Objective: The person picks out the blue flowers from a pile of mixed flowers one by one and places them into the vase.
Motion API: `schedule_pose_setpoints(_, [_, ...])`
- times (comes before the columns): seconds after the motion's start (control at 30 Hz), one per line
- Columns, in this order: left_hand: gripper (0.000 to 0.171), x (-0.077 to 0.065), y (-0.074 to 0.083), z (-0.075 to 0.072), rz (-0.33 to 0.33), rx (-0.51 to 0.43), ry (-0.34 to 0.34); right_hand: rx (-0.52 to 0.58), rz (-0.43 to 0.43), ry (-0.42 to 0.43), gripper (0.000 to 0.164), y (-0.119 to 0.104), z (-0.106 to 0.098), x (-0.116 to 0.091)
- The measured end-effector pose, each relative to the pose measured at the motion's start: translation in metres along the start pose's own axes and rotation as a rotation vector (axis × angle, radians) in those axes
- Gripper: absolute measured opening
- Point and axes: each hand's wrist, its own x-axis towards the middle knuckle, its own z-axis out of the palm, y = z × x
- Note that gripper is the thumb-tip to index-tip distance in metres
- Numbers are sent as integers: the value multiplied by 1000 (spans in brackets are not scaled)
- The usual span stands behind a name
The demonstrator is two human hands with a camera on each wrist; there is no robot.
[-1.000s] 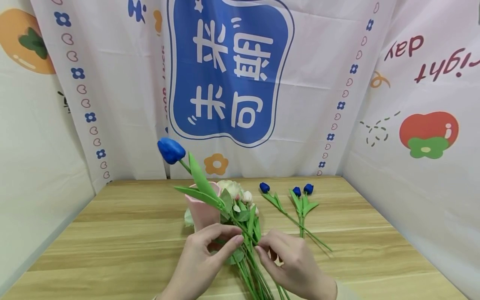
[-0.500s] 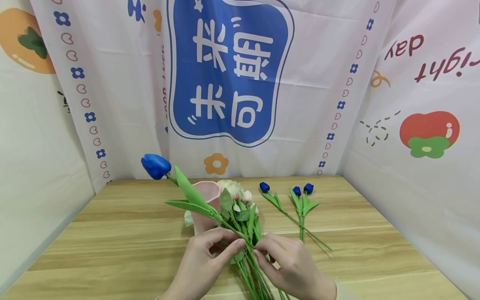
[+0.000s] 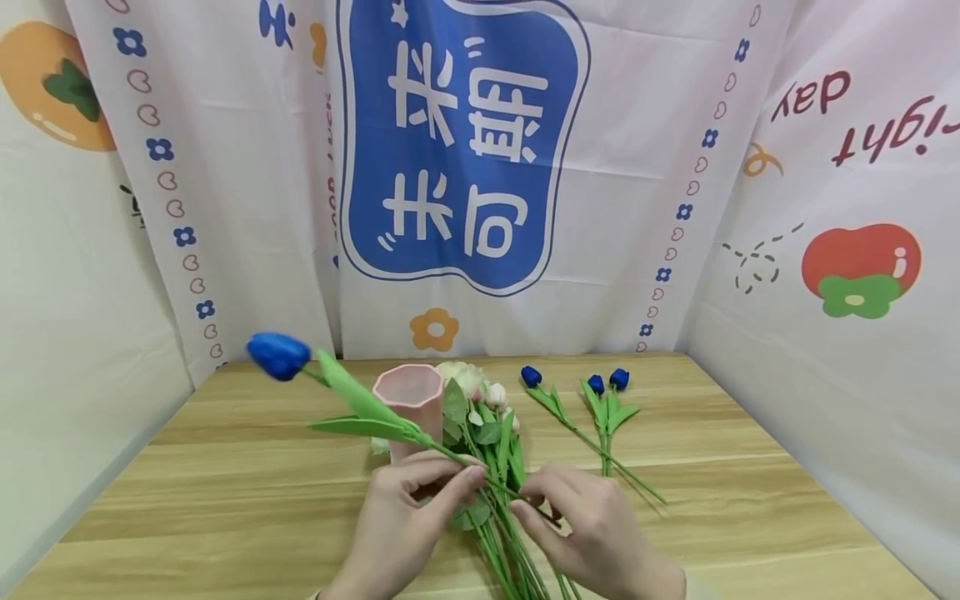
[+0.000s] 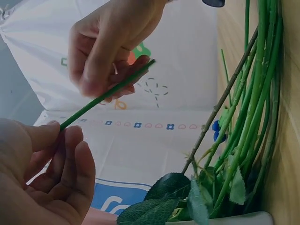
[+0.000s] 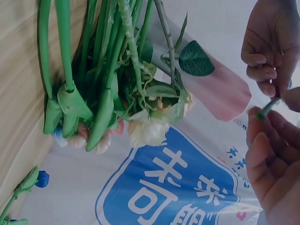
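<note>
My left hand [image 3: 408, 517] pinches the green stem of an artificial blue tulip [image 3: 279, 356] between thumb and fingers. The bloom tilts out to the upper left, with long green leaves [image 3: 352, 392] below it. At the stem's bare lower end is my right hand [image 3: 592, 521]. In the left wrist view the stem [image 4: 101, 97] crosses in front of the right fingers, and its cut tip sticks out past them. The right thumb looks apart from the stem. Below both hands lies a bunch of artificial flowers [image 3: 467, 379], its stems [image 4: 253, 93] pointing toward me.
Behind the left hand stands a pink faceted vase [image 3: 411, 387]. Several more blue tulips [image 3: 619, 379] lie on the wooden table [image 3: 225, 492] at the right back. Printed cloth [image 3: 630, 208] hangs round the back and sides.
The blue tulip has swung down and left, and the pink vase's rim now shows fully. My right fingers have loosened, and the stem's end has come into view.
</note>
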Motion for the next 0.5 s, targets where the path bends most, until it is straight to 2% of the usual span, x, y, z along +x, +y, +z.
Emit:
schedule_pose_setpoints(0.07, [4, 2, 1, -3, 22, -9, 47, -7, 28, 38, 5, 2, -5, 0])
schedule_pose_setpoints(0.17, [4, 7, 3, -10, 19, -35, 93, -4, 63, 105, 11, 7, -13, -2])
schedule_pose_setpoints(0.27, [6, 12, 5, -19, 28, -46, 104, 12, 107, 159, 14, 11, -20, -5])
schedule_pose_setpoints(0.5, [11, 26, 12, -37, 52, -16, 130, -24, 203, 181, 14, 15, -25, -11])
